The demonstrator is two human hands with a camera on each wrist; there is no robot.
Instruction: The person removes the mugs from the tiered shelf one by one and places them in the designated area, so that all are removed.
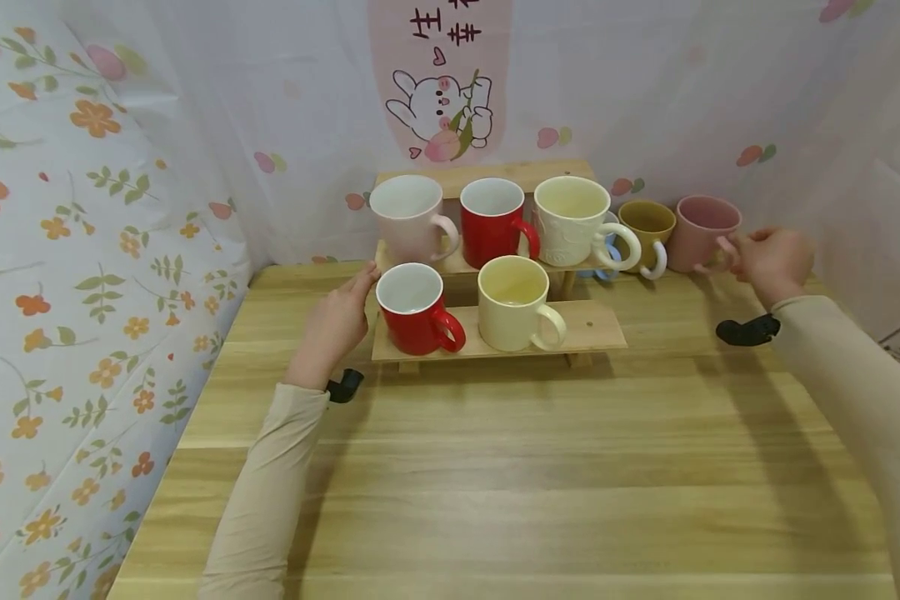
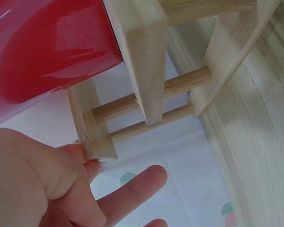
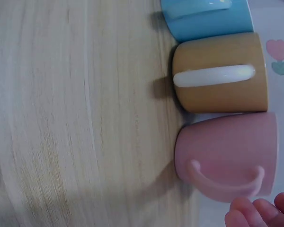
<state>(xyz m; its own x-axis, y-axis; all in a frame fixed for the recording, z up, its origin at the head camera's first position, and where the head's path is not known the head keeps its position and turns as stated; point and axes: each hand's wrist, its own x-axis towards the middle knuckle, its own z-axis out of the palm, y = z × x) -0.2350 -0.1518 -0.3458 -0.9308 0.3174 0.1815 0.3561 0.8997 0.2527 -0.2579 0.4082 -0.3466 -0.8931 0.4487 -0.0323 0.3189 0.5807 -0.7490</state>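
Note:
A two-step wooden rack holds several mugs, and my left hand pinches the left end of its upper shelf board, with other fingers extended beside it. Just right of that hand, a red mug stands on the lower board. On the table at the right, a pink mug stands upright, its handle turned toward my right hand. The right wrist view shows the fingertips close beside that handle, not wrapped around it. Whether they touch it I cannot tell.
A pale yellow mug shares the lower board. Above are a pale pink mug, another red mug and a cream embossed mug. A mustard mug and a blue mug stand beside the pink one. Printed cloth hangs behind.

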